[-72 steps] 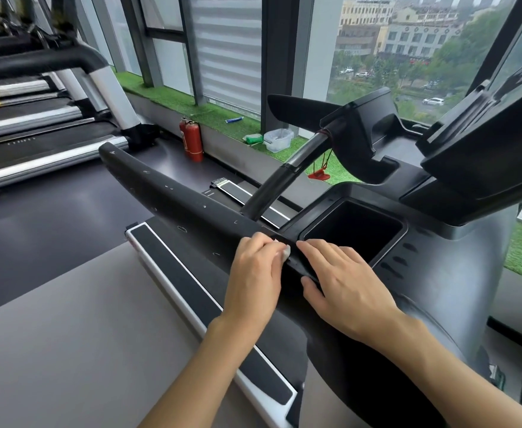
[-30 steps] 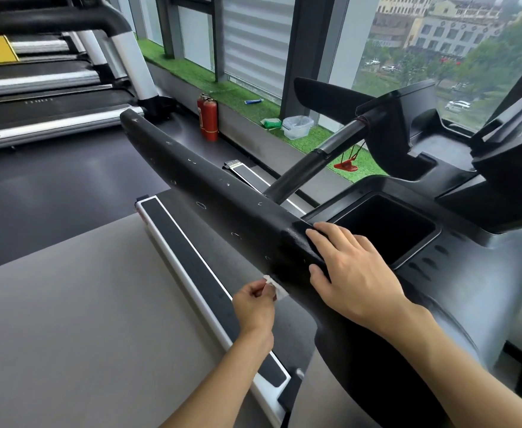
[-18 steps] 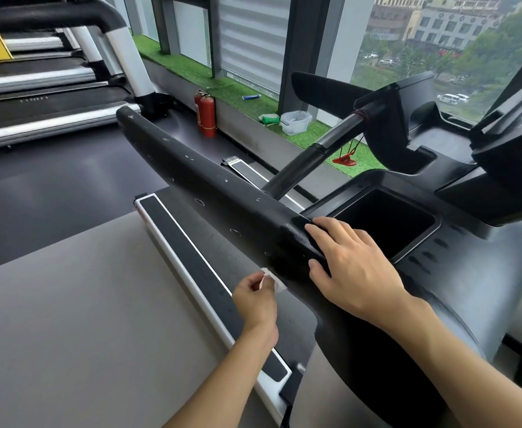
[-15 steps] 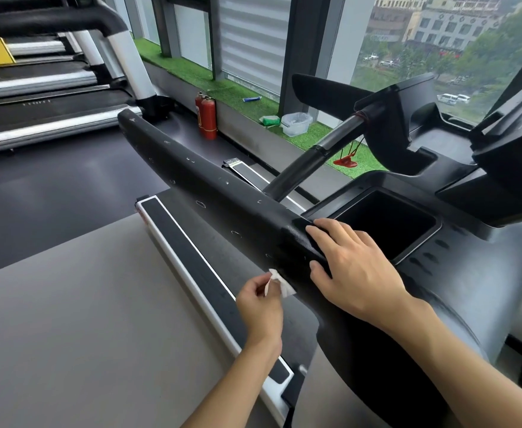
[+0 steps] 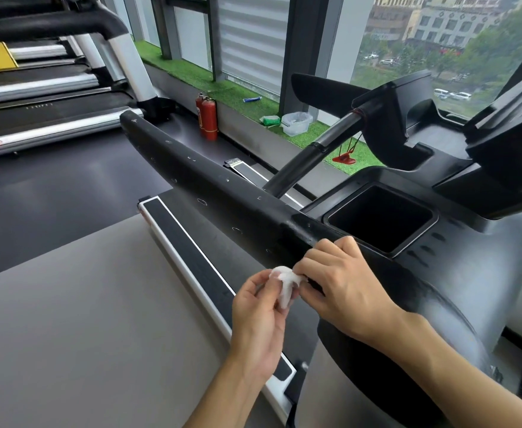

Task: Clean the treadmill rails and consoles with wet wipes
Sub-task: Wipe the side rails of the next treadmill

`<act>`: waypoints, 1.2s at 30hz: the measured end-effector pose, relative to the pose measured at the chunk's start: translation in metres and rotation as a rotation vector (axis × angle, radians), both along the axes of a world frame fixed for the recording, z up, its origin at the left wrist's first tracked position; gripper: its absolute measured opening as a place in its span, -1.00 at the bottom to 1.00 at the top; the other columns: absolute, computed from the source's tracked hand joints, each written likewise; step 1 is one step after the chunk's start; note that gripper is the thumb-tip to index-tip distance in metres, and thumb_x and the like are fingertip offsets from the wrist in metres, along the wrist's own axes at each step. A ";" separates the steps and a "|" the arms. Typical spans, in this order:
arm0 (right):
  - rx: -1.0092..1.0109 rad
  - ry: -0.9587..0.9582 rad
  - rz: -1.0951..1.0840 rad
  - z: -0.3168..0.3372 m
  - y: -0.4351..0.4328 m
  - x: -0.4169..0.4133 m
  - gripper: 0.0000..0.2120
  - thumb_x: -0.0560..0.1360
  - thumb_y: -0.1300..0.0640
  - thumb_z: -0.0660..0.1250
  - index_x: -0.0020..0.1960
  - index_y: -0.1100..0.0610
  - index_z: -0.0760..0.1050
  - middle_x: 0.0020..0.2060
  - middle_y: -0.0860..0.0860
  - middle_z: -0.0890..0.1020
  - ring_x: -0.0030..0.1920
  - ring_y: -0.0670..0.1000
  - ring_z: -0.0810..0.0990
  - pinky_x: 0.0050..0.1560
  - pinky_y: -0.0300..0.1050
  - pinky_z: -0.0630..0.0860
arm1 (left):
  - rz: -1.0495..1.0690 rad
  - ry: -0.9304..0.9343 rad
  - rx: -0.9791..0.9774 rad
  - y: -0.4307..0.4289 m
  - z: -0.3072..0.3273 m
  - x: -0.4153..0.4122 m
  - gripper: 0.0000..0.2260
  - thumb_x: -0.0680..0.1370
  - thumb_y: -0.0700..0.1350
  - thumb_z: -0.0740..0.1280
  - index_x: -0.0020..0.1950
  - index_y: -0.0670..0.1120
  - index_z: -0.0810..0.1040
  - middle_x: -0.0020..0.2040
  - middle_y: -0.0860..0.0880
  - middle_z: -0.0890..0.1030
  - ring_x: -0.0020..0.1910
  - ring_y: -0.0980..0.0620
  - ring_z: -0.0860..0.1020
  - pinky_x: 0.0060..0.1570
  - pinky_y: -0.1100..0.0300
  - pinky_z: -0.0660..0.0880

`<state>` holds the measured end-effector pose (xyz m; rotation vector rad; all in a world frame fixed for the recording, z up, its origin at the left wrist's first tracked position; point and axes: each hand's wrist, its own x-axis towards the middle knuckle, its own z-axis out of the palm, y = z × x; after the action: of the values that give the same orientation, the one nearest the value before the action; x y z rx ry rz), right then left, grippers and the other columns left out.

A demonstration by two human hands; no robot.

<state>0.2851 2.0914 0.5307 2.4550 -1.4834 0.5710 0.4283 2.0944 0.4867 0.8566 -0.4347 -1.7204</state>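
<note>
A small crumpled white wet wipe [image 5: 284, 281] is held just below the black handrail [image 5: 210, 183] of the treadmill, near where the rail meets the console. My left hand [image 5: 261, 313] pinches the wipe from the left. My right hand [image 5: 343, 285] has its fingers curled and pinches the wipe's right end, with its knuckles against the rail's lower side. The black console [image 5: 457, 242] with a square cup pocket [image 5: 380, 217] lies to the right.
The grey running belt [image 5: 83, 319] and its black-and-white side rail [image 5: 191, 261] lie below my hands. A second black handlebar [image 5: 309, 156] crosses behind. Red fire extinguishers [image 5: 207, 115] and a plastic tub [image 5: 296, 122] stand by the window. Other treadmills [image 5: 37, 97] are at far left.
My right hand has left the top of the rail and come down to the wipe. Both hands now pinch it together below the rail; earlier only my left hand held it.
</note>
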 end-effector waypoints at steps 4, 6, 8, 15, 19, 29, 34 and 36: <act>-0.073 -0.073 -0.038 -0.006 0.008 0.017 -0.85 0.45 0.19 0.23 -0.30 0.07 0.37 -0.36 -0.08 0.42 -0.27 0.03 0.43 -0.17 -0.04 0.33 | -0.017 -0.002 -0.043 0.014 0.004 -0.012 -0.73 0.63 -0.14 0.27 0.26 -0.22 0.59 0.13 -0.26 0.66 0.16 -0.11 0.64 0.21 0.01 0.56; -0.014 -0.054 -0.003 -0.005 0.008 0.015 -0.84 0.49 0.10 0.22 -0.26 0.03 0.48 -0.31 -0.14 0.49 -0.18 0.00 0.48 -0.12 -0.03 0.33 | 0.048 -0.067 -0.043 0.015 -0.003 -0.011 -0.76 0.61 -0.18 0.31 0.24 -0.23 0.59 0.11 -0.26 0.67 0.13 -0.10 0.66 0.19 0.07 0.57; 0.007 -0.078 -0.042 0.002 0.004 0.001 -0.81 0.50 0.06 0.21 -0.10 -0.02 0.60 -0.19 -0.15 0.58 -0.08 -0.01 0.52 -0.05 0.02 0.35 | 0.133 -0.237 -0.018 0.010 -0.018 -0.007 -0.81 0.59 -0.24 0.35 0.20 -0.18 0.61 0.08 -0.17 0.69 0.07 -0.02 0.68 0.09 0.22 0.58; 0.030 -0.070 -0.267 0.008 -0.017 -0.033 -0.75 0.56 0.14 0.28 0.23 0.06 0.55 -0.02 -0.04 0.51 0.01 0.07 0.48 0.04 0.02 0.39 | 0.179 -0.610 -0.023 -0.010 -0.049 -0.023 -0.71 0.57 -0.29 0.39 0.27 -0.07 0.57 0.03 0.14 0.62 -0.02 0.23 0.62 -0.08 0.47 0.51; 0.101 -0.075 -0.253 0.008 -0.017 -0.034 -0.70 0.59 0.04 0.21 0.29 0.04 0.51 0.03 -0.05 0.47 0.07 0.03 0.43 0.08 -0.07 0.42 | 0.235 -0.657 0.041 -0.029 -0.063 -0.036 -0.81 0.56 -0.29 0.42 0.15 -0.11 0.58 -0.01 -0.03 0.65 -0.13 0.10 0.65 -0.09 0.28 0.60; 0.121 -0.070 -0.254 0.010 -0.016 -0.032 -0.69 0.58 0.04 0.22 0.29 0.03 0.50 0.04 -0.06 0.45 0.07 0.02 0.42 0.08 -0.05 0.44 | 0.232 -0.540 0.066 -0.021 -0.070 -0.043 -0.91 0.60 -0.30 0.34 -0.01 -0.21 0.64 -0.31 -0.04 0.62 -0.35 0.04 0.57 -0.28 0.32 0.55; 0.128 -0.073 -0.261 0.011 -0.016 -0.031 -0.69 0.58 0.05 0.24 0.30 0.03 0.49 0.04 -0.06 0.45 0.08 0.02 0.42 0.08 -0.07 0.43 | 0.258 -0.584 -0.076 -0.018 -0.058 -0.038 -0.91 0.61 -0.26 0.35 -0.07 -0.12 0.62 -0.33 -0.03 0.63 -0.37 0.05 0.56 -0.24 0.24 0.56; 0.133 -0.073 -0.265 0.011 -0.016 -0.031 -0.69 0.58 0.05 0.24 0.30 0.03 0.49 0.04 -0.06 0.45 0.08 0.02 0.42 0.08 -0.08 0.42 | 0.252 -0.597 -0.110 -0.019 -0.056 -0.035 -0.95 0.60 -0.22 0.37 -0.04 -0.13 0.62 -0.31 -0.04 0.64 -0.36 0.04 0.57 -0.23 0.22 0.57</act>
<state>0.2538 2.0753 0.5414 2.2972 -1.8931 0.5287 0.3930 2.0758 0.4311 1.2844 -0.7729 -1.1785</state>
